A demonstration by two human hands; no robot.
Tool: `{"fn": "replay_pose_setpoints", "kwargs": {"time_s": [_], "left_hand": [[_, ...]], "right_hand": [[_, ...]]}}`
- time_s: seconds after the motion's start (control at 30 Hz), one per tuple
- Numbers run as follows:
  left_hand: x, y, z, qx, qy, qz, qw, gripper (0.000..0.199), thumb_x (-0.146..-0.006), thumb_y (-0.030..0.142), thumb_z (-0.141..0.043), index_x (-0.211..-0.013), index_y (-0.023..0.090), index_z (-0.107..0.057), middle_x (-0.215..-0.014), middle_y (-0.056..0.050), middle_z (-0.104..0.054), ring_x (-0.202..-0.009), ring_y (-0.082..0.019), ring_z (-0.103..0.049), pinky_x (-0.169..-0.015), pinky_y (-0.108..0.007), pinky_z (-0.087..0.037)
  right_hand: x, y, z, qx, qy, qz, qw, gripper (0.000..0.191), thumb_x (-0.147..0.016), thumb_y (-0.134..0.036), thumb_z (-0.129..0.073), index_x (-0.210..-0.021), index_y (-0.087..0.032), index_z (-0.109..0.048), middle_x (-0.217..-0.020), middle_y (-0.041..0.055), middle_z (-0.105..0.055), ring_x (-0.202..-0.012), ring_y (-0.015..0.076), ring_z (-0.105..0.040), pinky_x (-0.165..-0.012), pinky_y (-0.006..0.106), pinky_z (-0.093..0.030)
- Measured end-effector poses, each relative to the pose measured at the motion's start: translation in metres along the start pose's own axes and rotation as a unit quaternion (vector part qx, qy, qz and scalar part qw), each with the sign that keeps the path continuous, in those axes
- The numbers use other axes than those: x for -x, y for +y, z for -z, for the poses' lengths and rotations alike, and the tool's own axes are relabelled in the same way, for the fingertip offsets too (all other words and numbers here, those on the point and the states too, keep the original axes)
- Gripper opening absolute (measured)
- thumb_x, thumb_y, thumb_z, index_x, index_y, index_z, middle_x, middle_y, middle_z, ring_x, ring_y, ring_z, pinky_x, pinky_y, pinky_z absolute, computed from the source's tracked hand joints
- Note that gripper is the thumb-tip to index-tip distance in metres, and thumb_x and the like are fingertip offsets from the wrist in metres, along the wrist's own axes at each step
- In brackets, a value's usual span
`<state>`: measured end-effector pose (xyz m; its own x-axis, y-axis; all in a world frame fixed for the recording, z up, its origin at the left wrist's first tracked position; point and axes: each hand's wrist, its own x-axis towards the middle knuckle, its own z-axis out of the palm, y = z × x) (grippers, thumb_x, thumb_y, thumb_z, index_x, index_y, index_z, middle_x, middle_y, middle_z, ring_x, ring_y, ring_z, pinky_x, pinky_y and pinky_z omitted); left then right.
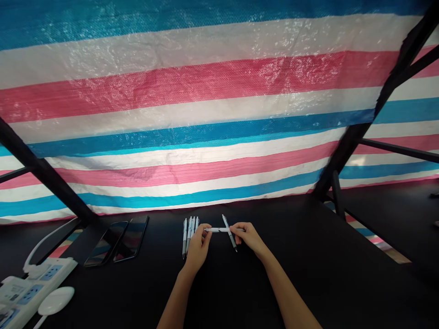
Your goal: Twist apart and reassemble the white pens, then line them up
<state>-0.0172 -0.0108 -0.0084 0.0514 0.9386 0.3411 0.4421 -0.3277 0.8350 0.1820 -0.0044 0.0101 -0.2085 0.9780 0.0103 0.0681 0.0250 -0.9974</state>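
Head view, seen from the room: left hand and right hand, both pinching one white pen level between them. A second pen lies diagonally beneath it; four pens sit side by side at eleven o'clock on the matte black tabletop. Two glossy smartphones at ten o'clock; white power strip at eight; woven striped tarpaulin at twelve.

The head-worn camera faces forward and down, seemingly close above the black table.
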Motion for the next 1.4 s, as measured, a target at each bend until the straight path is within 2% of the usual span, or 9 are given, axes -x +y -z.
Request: {"fn": "replay_pose_setpoints", "kwargs": {"time_s": [0.17,0.33,0.43,0.53,0.6,0.77,0.9,1.07,1.4], "left_hand": [[-0.0008,0.0054,0.0005,0.037,0.026,-0.030,0.999,0.017,-0.081,0.034,-0.050,-0.088,0.023,-0.060,-0.090,-0.004,-0.062,-0.076,-0.016,-0.058,-0.060,-0.026,-0.044],[-0.0025,0.0082,0.0003,0.102,0.030,0.036,0.994,0.031,-0.077,0.040,-0.056,-0.103,0.022,-0.054,-0.102,-0.007,-0.061,-0.080,-0.016,-0.059,-0.060,-0.025,-0.045],[-0.0032,0.0084,0.0014,0.112,0.055,0.080,0.989,0.037,-0.079,0.047,-0.052,-0.104,0.020,-0.054,-0.089,-0.005,-0.061,-0.067,-0.014,-0.056,-0.055,-0.025,-0.043],[-0.0035,0.0090,0.0032,0.101,0.039,0.079,0.991,0.036,-0.082,0.051,-0.045,-0.091,0.019,-0.058,-0.067,0.000,-0.056,-0.054,-0.012,-0.048,-0.051,-0.024,-0.038],[-0.0038,0.0090,0.0039,0.097,0.028,0.074,0.992,0.038,-0.082,0.053,-0.043,-0.084,0.018,-0.059,-0.061,0.001,-0.053,-0.049,-0.012,-0.044,-0.049,-0.024,-0.035],[-0.0052,0.0047,0.0026,0.120,0.033,0.077,0.989,0.038,-0.077,0.053,-0.051,-0.085,0.018,-0.062,-0.064,0.000,-0.055,-0.054,-0.012,-0.049,-0.051,-0.024,-0.040],[-0.0050,0.0021,0.0022,0.101,0.034,0.070,0.992,0.035,-0.077,0.048,-0.053,-0.093,0.019,-0.064,-0.061,0.001,-0.051,-0.050,-0.011,-0.047,-0.048,-0.023,-0.038],[-0.0038,0.0063,0.0036,0.079,0.034,0.050,0.995,0.030,-0.076,0.044,-0.053,-0.093,0.021,-0.063,-0.073,-0.002,-0.057,-0.055,-0.012,-0.049,-0.048,-0.023,-0.038],[-0.0040,0.0088,0.0051,0.096,0.059,0.081,0.990,0.038,-0.080,0.052,-0.047,-0.092,0.019,-0.062,-0.066,0.000,-0.055,-0.055,-0.013,-0.050,-0.053,-0.025,-0.041]], "right_hand": [[0.0014,-0.0018,-0.0015,0.018,0.006,-0.002,1.000,0.043,-0.078,-0.055,-0.055,-0.058,-0.017,-0.060,-0.037,-0.0046,-0.046,-0.038,0.0088,-0.041,-0.049,0.023,-0.035],[-0.0001,-0.0014,-0.0022,0.011,0.020,0.029,0.999,0.038,-0.076,-0.052,-0.059,-0.063,-0.016,-0.062,-0.048,-0.0033,-0.049,-0.046,0.0099,-0.045,-0.051,0.023,-0.036],[-0.0006,-0.0011,-0.0025,0.014,0.032,0.042,0.999,0.034,-0.074,-0.050,-0.061,-0.072,-0.016,-0.065,-0.051,-0.0031,-0.049,-0.049,0.0108,-0.046,-0.051,0.024,-0.036],[-0.0014,0.0013,-0.0032,0.017,0.036,0.054,0.998,0.033,-0.070,-0.048,-0.066,-0.079,-0.016,-0.068,-0.060,-0.0011,-0.054,-0.055,0.0125,-0.050,-0.054,0.025,-0.039],[-0.0022,0.0038,-0.0037,0.018,0.036,0.064,0.997,0.032,-0.068,-0.047,-0.068,-0.081,-0.017,-0.068,-0.068,0.0007,-0.058,-0.061,0.0140,-0.053,-0.057,0.026,-0.042],[-0.0038,0.0075,-0.0033,0.015,0.040,0.068,0.997,0.031,-0.068,-0.045,-0.068,-0.083,-0.018,-0.068,-0.073,0.0018,-0.060,-0.064,0.0151,-0.056,-0.059,0.026,-0.044],[-0.0033,0.0061,-0.0023,0.020,0.041,0.049,0.998,0.033,-0.071,-0.047,-0.065,-0.080,-0.016,-0.068,-0.060,0.0002,-0.057,-0.054,0.0132,-0.052,-0.053,0.026,-0.041],[-0.0021,0.0039,-0.0022,0.030,0.031,0.046,0.998,0.035,-0.078,-0.049,-0.058,-0.071,-0.016,-0.066,-0.049,-0.0018,-0.052,-0.047,0.0111,-0.048,-0.052,0.025,-0.039],[-0.0033,0.0060,-0.0040,0.010,0.040,0.060,0.997,0.031,-0.071,-0.047,-0.065,-0.078,-0.017,-0.068,-0.062,-0.0002,-0.056,-0.057,0.0131,-0.054,-0.054,0.025,-0.042]]}}
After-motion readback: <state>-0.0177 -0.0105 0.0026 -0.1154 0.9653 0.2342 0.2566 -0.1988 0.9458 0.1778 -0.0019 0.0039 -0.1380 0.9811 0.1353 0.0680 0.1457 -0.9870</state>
